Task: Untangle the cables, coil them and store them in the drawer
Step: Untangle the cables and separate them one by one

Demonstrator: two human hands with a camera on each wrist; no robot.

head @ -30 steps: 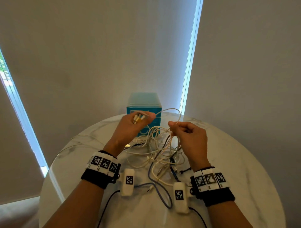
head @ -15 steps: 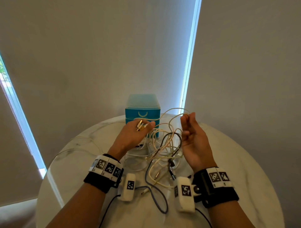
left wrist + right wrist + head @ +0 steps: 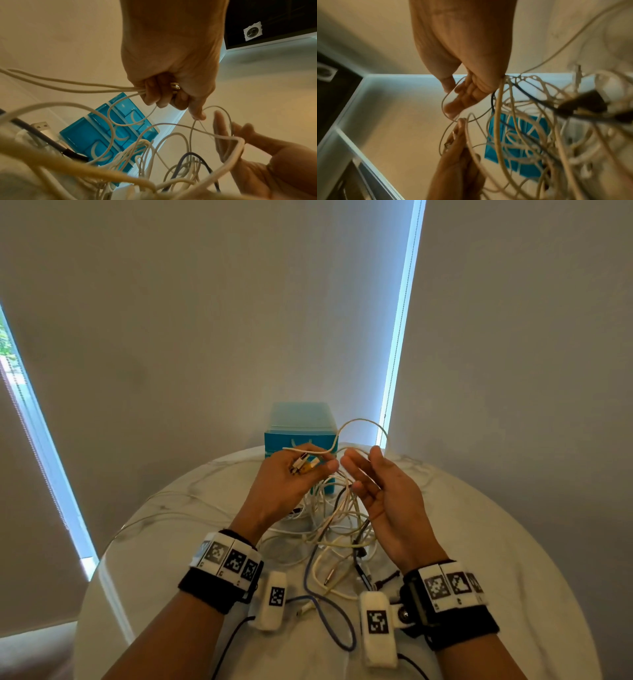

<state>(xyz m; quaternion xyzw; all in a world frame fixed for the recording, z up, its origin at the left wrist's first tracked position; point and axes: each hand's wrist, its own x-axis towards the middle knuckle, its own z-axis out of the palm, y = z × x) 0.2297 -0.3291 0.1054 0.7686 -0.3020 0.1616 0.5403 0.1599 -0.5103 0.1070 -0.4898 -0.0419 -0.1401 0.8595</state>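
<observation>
Since half a second ago the right hand [image 3: 387, 501] has swung in toward the left hand [image 3: 291, 484] and spread its fingers, palm turned left, so the two nearly meet above the tangle. The left hand is clenched around a bundle of plugs [image 3: 303, 465] and several cream cords, as the left wrist view shows [image 3: 175, 86]. The right hand is relaxed and grasps nothing; a thin cable loop [image 3: 363, 426] arcs from the left fist over its fingertips. The cables [image 3: 339, 529] hang from both hands and pile on the table between the wrists, with a blue cord [image 3: 329, 625] trailing nearest. The drawer [image 3: 298, 433], a teal box, stands closed at the far edge just beyond the hands. The table [image 3: 496, 542] is round white marble; grey blinds [image 3: 205, 320] fill the room's far side, daylight showing at their edges.
</observation>
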